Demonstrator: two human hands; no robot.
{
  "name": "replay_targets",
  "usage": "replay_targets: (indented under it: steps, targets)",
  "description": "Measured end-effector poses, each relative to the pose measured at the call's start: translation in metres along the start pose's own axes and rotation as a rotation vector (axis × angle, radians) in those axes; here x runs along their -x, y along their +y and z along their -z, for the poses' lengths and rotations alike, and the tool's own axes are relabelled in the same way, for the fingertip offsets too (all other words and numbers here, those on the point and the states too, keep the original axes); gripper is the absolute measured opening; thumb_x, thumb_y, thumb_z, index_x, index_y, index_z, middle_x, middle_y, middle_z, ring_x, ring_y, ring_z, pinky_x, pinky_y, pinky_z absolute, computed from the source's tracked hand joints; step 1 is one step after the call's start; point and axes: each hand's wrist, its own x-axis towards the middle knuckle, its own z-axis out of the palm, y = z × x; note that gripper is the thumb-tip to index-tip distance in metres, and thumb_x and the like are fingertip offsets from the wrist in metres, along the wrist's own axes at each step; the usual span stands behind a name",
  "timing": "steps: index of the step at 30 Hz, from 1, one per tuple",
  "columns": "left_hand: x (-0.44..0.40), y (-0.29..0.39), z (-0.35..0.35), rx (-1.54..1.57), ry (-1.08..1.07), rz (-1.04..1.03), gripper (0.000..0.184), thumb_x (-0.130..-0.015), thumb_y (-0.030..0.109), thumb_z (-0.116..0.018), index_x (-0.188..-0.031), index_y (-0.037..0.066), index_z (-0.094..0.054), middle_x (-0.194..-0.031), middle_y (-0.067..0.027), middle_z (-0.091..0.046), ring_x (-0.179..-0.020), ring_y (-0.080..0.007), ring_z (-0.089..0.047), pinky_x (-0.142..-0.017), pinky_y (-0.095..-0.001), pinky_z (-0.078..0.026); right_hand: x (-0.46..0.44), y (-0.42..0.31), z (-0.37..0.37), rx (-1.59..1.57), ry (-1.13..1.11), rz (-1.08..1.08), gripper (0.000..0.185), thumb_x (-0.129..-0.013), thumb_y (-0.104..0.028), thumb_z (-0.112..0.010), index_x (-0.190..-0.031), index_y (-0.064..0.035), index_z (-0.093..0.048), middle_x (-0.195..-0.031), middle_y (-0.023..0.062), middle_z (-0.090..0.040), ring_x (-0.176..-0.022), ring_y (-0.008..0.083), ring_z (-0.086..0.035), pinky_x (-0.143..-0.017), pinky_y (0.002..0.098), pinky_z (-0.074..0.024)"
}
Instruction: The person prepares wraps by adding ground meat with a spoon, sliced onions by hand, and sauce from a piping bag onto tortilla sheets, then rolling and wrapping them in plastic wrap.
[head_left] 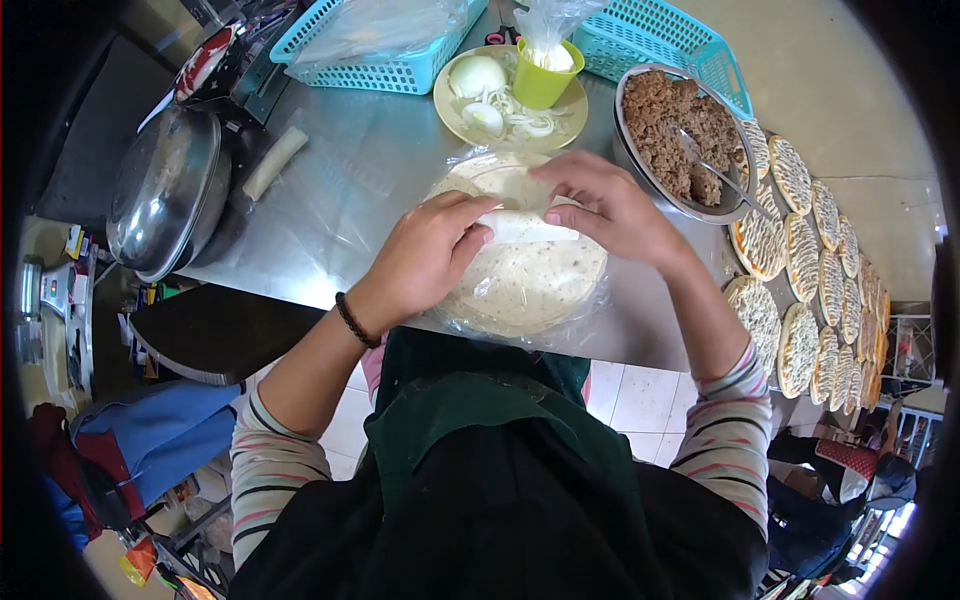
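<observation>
A stack of round flatbreads (540, 285) lies on clear plastic at the table's front edge. Across the top one is a pale rolled flatbread (528, 228), held at both ends. My left hand (432, 240) has its thumb and fingers closed on the left end. At the right end, my right hand (608, 212) pinches the roll with its thumb, its fingers curled above. Any filling inside the roll is hidden. Just behind my right hand stands a metal bowl (625, 150) of brown minced filling (680, 125) with a spoon (725, 178) in it.
A finished roll (275, 163) and a domed metal lid (170, 190) are at the left. Behind the stack, a plate (455, 125) holds onion pieces and a green cup (543, 80). Blue baskets (390, 78) line the back. Many striped flatbreads (800, 255) cover the right side.
</observation>
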Motion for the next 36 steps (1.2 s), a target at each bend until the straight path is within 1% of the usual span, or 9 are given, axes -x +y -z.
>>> replay_targets:
  steps: [1, 4, 8, 14, 20, 22, 29, 34, 36]
  targets:
    - [0.002, -0.002, -0.003, -0.024, 0.042, -0.013, 0.027, -0.085, 0.007, -0.057, -0.11, -0.002, -0.059, -0.096, -0.0209, -0.062, -0.087, -0.036, -0.06, -0.076, -0.0371, -0.048, 0.008, -0.007, -0.006, 0.068, 0.268, 0.037, 0.029, -0.084, -0.013, -0.064, -0.11, -0.0004, -0.061, -0.091, 0.0153, -0.063, -0.082, 0.0262, -0.061, -0.07, 0.032, -0.0515]
    - [0.006, -0.002, -0.012, 0.017, 0.138, -0.006, 0.026, -0.085, 0.008, -0.058, -0.109, -0.001, -0.059, -0.098, -0.0204, -0.062, -0.091, -0.0356, -0.06, -0.079, -0.0371, -0.048, 0.035, -0.01, -0.014, 0.066, 0.315, -0.124, 0.028, -0.081, -0.01, -0.067, -0.108, -0.0006, -0.063, -0.089, 0.0149, -0.063, -0.083, 0.0273, -0.061, -0.071, 0.033, -0.0494]
    - [0.008, -0.006, -0.017, -0.03, 0.17, -0.035, 0.025, -0.085, 0.007, -0.058, -0.109, 0.0, -0.061, -0.099, -0.0198, -0.063, -0.093, -0.0347, -0.061, -0.079, -0.0365, -0.048, 0.033, -0.001, -0.025, 0.075, 0.36, -0.021, 0.027, -0.08, -0.008, -0.066, -0.106, -0.0013, -0.064, -0.089, 0.0142, -0.063, -0.08, 0.0285, -0.058, -0.072, 0.0346, -0.0471]
    - [0.007, -0.014, -0.019, 0.226, 0.17, 0.103, 0.022, -0.085, 0.007, -0.058, -0.106, 0.002, -0.063, -0.098, -0.0173, -0.065, -0.093, -0.0329, -0.061, -0.081, -0.0361, -0.047, 0.023, 0.006, -0.019, 0.124, 0.25, -0.003, 0.025, -0.079, -0.006, -0.065, -0.103, -0.0025, -0.065, -0.088, 0.011, -0.063, -0.077, 0.0277, -0.052, -0.072, 0.0363, -0.0437]
    - [0.01, -0.012, -0.024, 0.029, 0.202, 0.067, 0.02, -0.087, 0.011, -0.056, -0.104, 0.005, -0.065, -0.099, -0.0135, -0.064, -0.095, -0.029, -0.055, -0.087, -0.0371, -0.039, 0.023, 0.004, -0.015, 0.142, 0.214, 0.007, 0.022, -0.08, -0.01, -0.065, -0.101, -0.0024, -0.066, -0.09, 0.011, -0.062, -0.081, 0.027, -0.05, -0.076, 0.035, -0.0425]
    - [0.013, -0.007, -0.031, -0.092, 0.306, 0.095, 0.02, -0.086, 0.015, -0.057, -0.104, 0.009, -0.065, -0.102, -0.0064, -0.059, -0.097, -0.0247, -0.051, -0.083, -0.0377, -0.033, 0.022, 0.003, -0.015, 0.213, 0.229, 0.03, 0.022, -0.08, -0.011, -0.065, -0.101, -0.0022, -0.066, -0.088, 0.0108, -0.06, -0.084, 0.027, -0.05, -0.077, 0.0351, -0.0422]
    - [0.015, 0.006, -0.032, -0.363, 0.321, 0.111, 0.028, -0.084, 0.019, -0.059, -0.111, 0.012, -0.062, -0.104, -0.0046, -0.057, -0.101, -0.023, -0.049, -0.084, -0.0404, -0.031, -0.011, -0.022, -0.002, 0.316, 0.21, 0.058, 0.02, -0.08, -0.009, -0.063, -0.099, -0.0025, -0.066, -0.085, 0.011, -0.057, -0.086, 0.0286, -0.053, -0.078, 0.0379, -0.0432]
    - [0.02, 0.004, -0.041, -0.472, 0.352, 0.09, 0.031, -0.084, 0.019, -0.059, -0.113, 0.01, -0.06, -0.109, -0.0041, -0.06, -0.105, -0.0218, -0.048, -0.085, -0.0418, -0.028, -0.068, 0.002, -0.018, 0.141, -0.068, 0.214, 0.024, -0.077, 0.0, -0.061, -0.1, -0.005, -0.066, -0.082, 0.0113, -0.056, -0.076, 0.028, -0.057, -0.069, 0.0364, -0.0447]
    - [0.02, 0.007, -0.041, -0.483, 0.348, 0.102, 0.032, -0.085, 0.018, -0.058, -0.115, 0.01, -0.06, -0.109, -0.0046, -0.062, -0.105, -0.0227, -0.05, -0.086, -0.0412, -0.028, -0.083, 0.006, -0.017, 0.082, -0.179, 0.167, 0.02, -0.077, 0.001, -0.06, -0.096, -0.0044, -0.066, -0.084, 0.0115, -0.058, -0.081, 0.0294, -0.058, -0.072, 0.0375, -0.0456]
